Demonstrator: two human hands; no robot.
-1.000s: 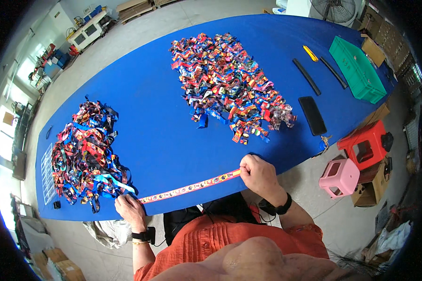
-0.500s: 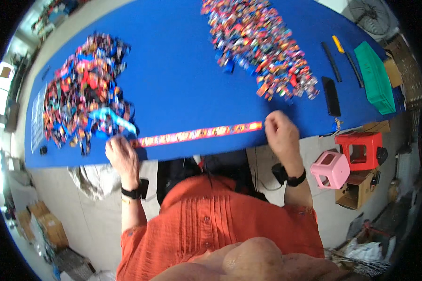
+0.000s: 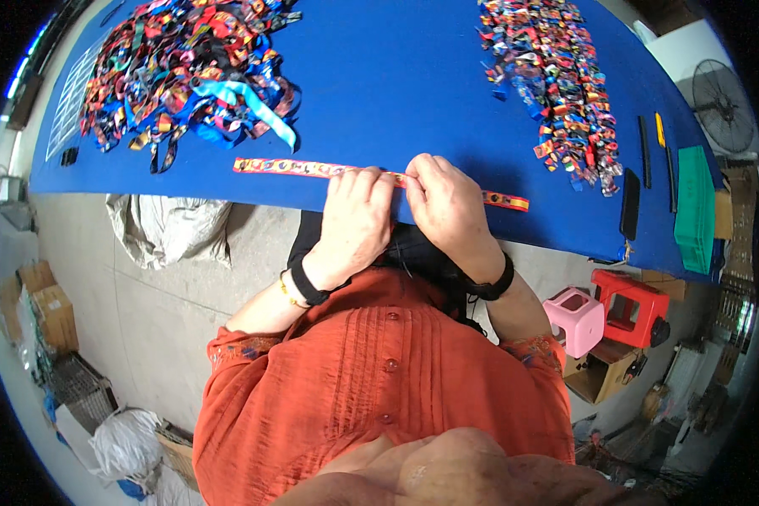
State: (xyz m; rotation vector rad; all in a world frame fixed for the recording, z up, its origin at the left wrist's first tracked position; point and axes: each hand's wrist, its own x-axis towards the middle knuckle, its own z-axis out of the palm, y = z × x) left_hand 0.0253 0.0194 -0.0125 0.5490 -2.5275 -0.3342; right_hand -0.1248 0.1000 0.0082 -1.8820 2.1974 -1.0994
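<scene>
Head view: a person in an orange pleated blouse bends over a blue-covered table (image 3: 413, 93), both hands meeting at the middle of a long patterned ribbon strip (image 3: 295, 167) that lies flat along the table's near edge. The left hand (image 3: 356, 221) presses down on the strip with fingers curled over it, a black band at the wrist; the right hand (image 3: 447, 202) sits just beside it, touching, its fingertips pinching the same strip, a black wristband behind. The strip's red-and-yellow printed ends run out past both hands, left and right.

A heap of mixed coloured ribbons (image 3: 185, 72) with a light-blue length on top lies at the table's far left; a second heap of shorter cut pieces (image 3: 557, 80) spreads at the far right. Near the right end lie a black flat bar (image 3: 630, 202), a yellow-handled knife (image 3: 660, 131) and a green plastic tray (image 3: 694, 207).

On the floor, a pink stool (image 3: 575, 320) stands beside a red stool (image 3: 624, 304), an open brown carton (image 3: 603, 371) just below them. Stacked brown cartons (image 3: 46, 308) sit at the left, with a grey sack (image 3: 173, 232) under the table edge.
</scene>
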